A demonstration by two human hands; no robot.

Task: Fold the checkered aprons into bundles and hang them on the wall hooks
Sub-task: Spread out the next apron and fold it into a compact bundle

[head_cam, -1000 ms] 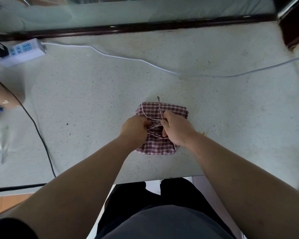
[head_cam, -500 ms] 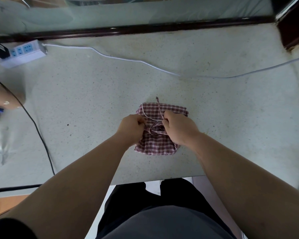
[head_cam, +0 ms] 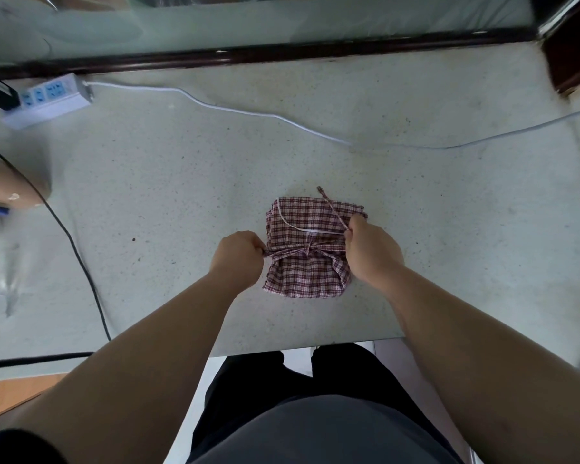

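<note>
I see the checkered apron [head_cam: 307, 272] folded into a small square bundle. It lies flat on the pale speckled table [head_cam: 181, 195], near the front edge and a little right of the middle. A strap [head_cam: 310, 251] of the same cloth goes across the bundle and is crossed into a knot at its middle. The left hand [head_cam: 238, 256] is just beside the left edge of the bundle; its fingers are curled and they pinch the left end of the strap. The right hand [head_cam: 370, 252] is over the right edge of the bundle, with fingers curled too, and it grips the other part of the strap. From its fingers the loose end [head_cam: 332, 209] runs slantwise over the cloth and passes a little beyond the far edge. A thin white cord [head_cam: 295, 226] lies in a curve on the far half of the bundle. At the far left of the table I see a white power strip [head_cam: 47, 98], and its white cable [head_cam: 235, 110] goes across the table to the right. A black cable [head_cam: 79, 262] lies along the left side, well apart from the bundle.
</note>
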